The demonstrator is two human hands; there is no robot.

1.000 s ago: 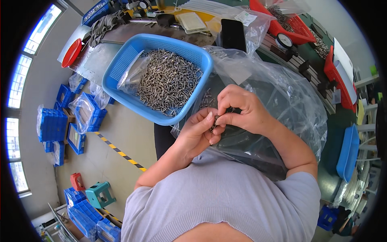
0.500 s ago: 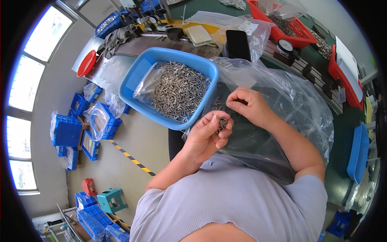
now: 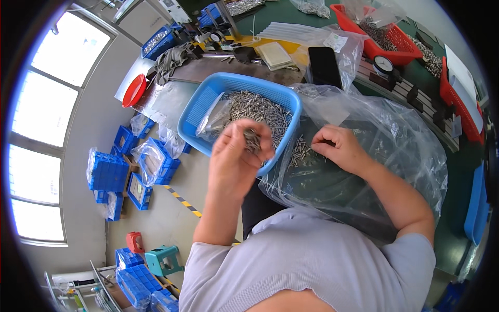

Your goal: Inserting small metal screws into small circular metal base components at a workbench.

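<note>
My left hand [image 3: 240,151] is over the near side of a blue plastic basket [image 3: 188,120], its fingers curled round a clump of small metal pins [image 3: 252,141]. Many more grey metal pins [image 3: 254,106] fill the basket, beside a clear plastic bag [image 3: 214,115]. My right hand [image 3: 340,149] is to the right of the basket, thumb and forefinger pinched together; what lies between them, if anything, is too small to make out. Close to its fingertips, a small heap of pins [image 3: 300,152] rests on a clear plastic sheet [image 3: 384,171] spread over the green table.
Behind the basket lie a black phone [image 3: 325,66] and a pale square case [image 3: 275,55]. A dial gauge [image 3: 383,64] stands on a metal rail at right. Red baskets [image 3: 400,54] sit farther back. Blue crates [image 3: 108,169] are stacked on the floor at left.
My left hand has moved from beside the basket's near corner to over the basket, still holding the pins. The small heap on the sheet now shows more fully. The whole view has shifted slightly.
</note>
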